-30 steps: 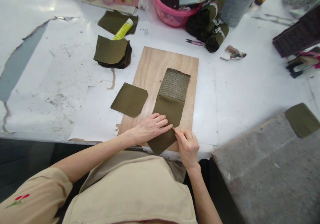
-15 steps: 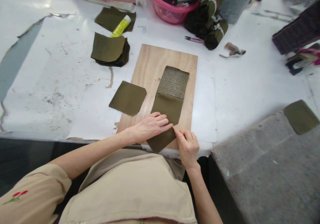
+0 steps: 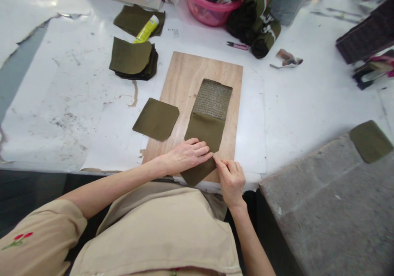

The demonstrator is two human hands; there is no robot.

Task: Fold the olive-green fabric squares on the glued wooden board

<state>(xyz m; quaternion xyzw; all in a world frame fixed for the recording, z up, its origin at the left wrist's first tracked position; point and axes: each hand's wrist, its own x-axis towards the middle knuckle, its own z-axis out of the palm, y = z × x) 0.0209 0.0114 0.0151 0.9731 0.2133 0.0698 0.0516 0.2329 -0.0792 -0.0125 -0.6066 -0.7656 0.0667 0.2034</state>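
Observation:
A long olive fabric strip [image 3: 204, 133] lies on a wooden board [image 3: 187, 79], its far end a rough woven patch [image 3: 213, 98]. My left hand [image 3: 186, 155] rests flat on the strip's near part with fingers stretched out, pressing it down. My right hand [image 3: 230, 179] is closed in a pinch at the strip's right edge, right beside the left fingertips. A loose olive fabric square [image 3: 156, 118] lies to the left, half on the board.
A stack of olive squares [image 3: 132, 58] and a yellow glue tube [image 3: 146, 29] lie at the back left. A pink basin [image 3: 209, 11], dark fabric rolls [image 3: 260, 29] and small pink snips [image 3: 237, 45] stand behind the board. A grey block [image 3: 332, 210] with another olive square [image 3: 370, 140] is at the right.
Both hands stay on the strip in the same pose. Only the head camera has shifted slightly, so the scene sits a little higher in view.

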